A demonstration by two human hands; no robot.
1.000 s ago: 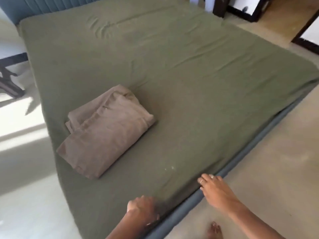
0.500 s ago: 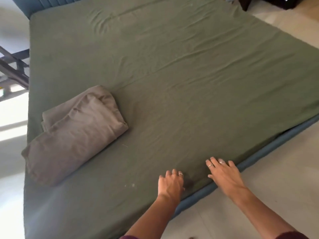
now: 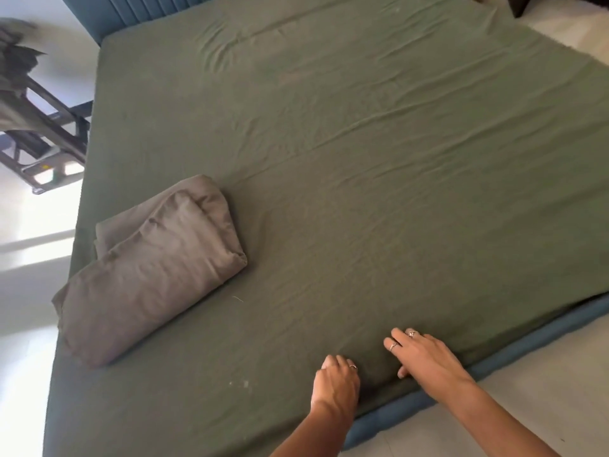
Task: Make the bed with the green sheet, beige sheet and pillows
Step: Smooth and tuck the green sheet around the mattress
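The green sheet (image 3: 346,159) is spread over the whole mattress, reaching the blue headboard (image 3: 138,8) at the far end and hanging just over the near right edge, where a strip of blue bed frame (image 3: 494,364) shows beneath it; shallow creases run across its middle and far part, which is likely why both hands are down on the cloth at this edge, flattening or seating it before anything goes on top. The beige sheet (image 3: 151,268) lies folded in a thick bundle on the green sheet at the near left, well apart from the hands, seemingly parked there within reach for the following layer. No pillows can be seen. The left hand (image 3: 336,382) rests palm down near the edge, its fingers bent at the knuckles with the tips against the fabric; whether it pinches any cloth cannot be told. The right hand (image 3: 425,357), just beside it to the right, lies flatter, fingers extended and slightly spread, pressing the sheet and gripping nothing. Both forearms reach in from the near right corner, angled toward the far left. A dark rack (image 3: 43,133) stands off the bed's left side
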